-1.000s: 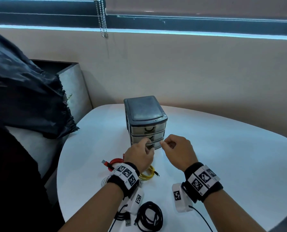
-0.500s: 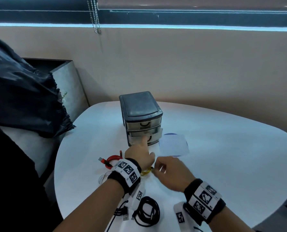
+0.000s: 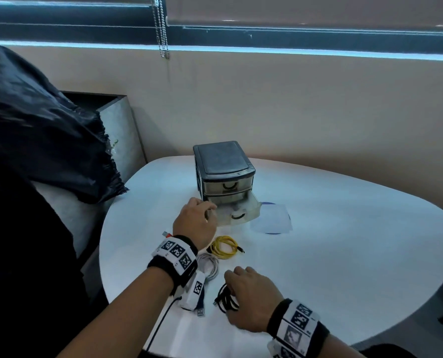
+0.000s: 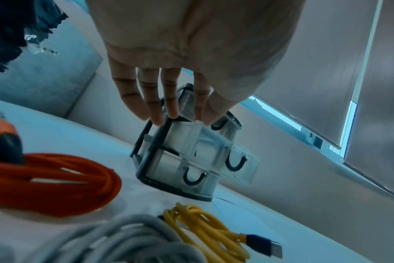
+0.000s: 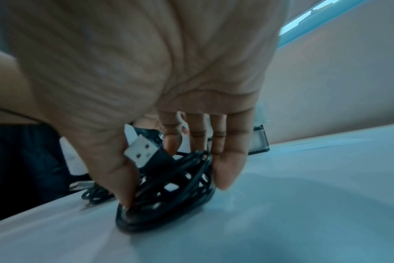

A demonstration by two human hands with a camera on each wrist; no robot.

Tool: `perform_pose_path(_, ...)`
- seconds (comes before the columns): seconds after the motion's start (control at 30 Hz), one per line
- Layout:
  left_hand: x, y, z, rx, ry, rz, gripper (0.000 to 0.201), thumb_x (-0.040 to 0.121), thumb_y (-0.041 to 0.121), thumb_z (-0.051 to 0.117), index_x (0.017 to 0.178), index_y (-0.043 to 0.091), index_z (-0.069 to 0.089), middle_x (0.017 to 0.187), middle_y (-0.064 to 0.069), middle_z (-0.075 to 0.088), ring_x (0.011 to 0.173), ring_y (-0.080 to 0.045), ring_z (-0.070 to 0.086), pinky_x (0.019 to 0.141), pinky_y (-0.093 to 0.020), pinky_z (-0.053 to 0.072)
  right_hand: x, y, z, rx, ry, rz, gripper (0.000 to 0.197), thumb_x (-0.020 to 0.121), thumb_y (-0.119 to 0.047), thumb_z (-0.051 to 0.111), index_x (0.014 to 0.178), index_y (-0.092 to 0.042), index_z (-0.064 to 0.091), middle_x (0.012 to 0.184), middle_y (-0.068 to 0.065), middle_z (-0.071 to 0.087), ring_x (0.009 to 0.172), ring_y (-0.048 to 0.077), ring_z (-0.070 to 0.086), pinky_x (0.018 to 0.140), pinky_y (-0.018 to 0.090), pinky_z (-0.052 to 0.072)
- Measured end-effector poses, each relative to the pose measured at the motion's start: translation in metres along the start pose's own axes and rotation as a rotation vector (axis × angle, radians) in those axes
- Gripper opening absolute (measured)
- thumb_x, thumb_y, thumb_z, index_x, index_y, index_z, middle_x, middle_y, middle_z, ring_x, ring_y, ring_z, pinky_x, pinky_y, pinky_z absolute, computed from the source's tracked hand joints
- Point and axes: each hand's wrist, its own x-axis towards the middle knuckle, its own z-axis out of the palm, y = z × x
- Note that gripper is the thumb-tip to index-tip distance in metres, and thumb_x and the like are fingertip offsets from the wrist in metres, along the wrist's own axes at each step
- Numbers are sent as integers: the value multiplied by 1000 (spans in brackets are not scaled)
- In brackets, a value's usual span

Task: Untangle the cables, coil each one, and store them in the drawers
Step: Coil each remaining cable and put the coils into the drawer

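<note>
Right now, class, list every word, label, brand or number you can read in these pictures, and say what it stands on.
No readable text in any view.
Left wrist band: black-and-white square code markers only, no letters.
Right wrist band: the same kind of markers, blurred.
Drawer unit: no label visible.
Paper sheet: nothing legible.

right hand [image 3: 251, 298] | moved to black cable [image 5: 169, 192] | middle drawer [image 3: 237, 208] pulled open

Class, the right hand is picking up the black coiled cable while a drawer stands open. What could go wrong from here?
1. The right hand pinches the black cable only at its rim, so the coil may spring loose when lifted.
2. The plug sticks up and might catch on the open drawer.
3. The left hand only touches the drawer unit, which may slide.
</note>
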Motion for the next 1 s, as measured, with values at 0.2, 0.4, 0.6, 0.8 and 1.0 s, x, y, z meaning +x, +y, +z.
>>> perform_pose_path(0.2,3,-11,1,-96,-110,-33,26,100,35,47,117,31,66,132,3,50,107,-19,57,92,-33,49,-6,21,-20,391,43,148,23,75,-28,63,78,-20,41,76,-6,49,64,13,42,57,28,36)
perform_pose_path(0.4,0,-12,5,-91,-221,61,12,98,28,50,93,34,60,124,1,57,101,-17,60,90,-34,50,24,47,-89,701,222,221,32,76,-14,79,69,-17,48,70,0,58,53,10,60,51,25,50)
perform_pose_path(0.6,-13,-12,5,-165,-194,66,15,94,19,55,91,29,66,113,3,62,95,-15,64,89,-36,53,94,58,-134,874,386,338,37,77,-14,80,67,-16,45,70,6,55,66,19,63,65,38,61)
perform_pose_path(0.8,-17,-15,-6,-258,-228,28,18,95,16,58,99,26,73,104,11,63,80,-2,66,80,-24,53,120,52,-107,459,261,369,36,85,-48,70,76,-13,65,80,4,68,77,19,64,71,32,55)
perform_pose_path(1.0,-8,-23,-28,-393,-131,-59,11,93,17,63,96,27,62,103,11,68,75,-10,69,69,-28,55,109,47,-85,-29,343,264,44,92,-57,48,76,-17,59,84,0,60,79,20,58,66,30,48)
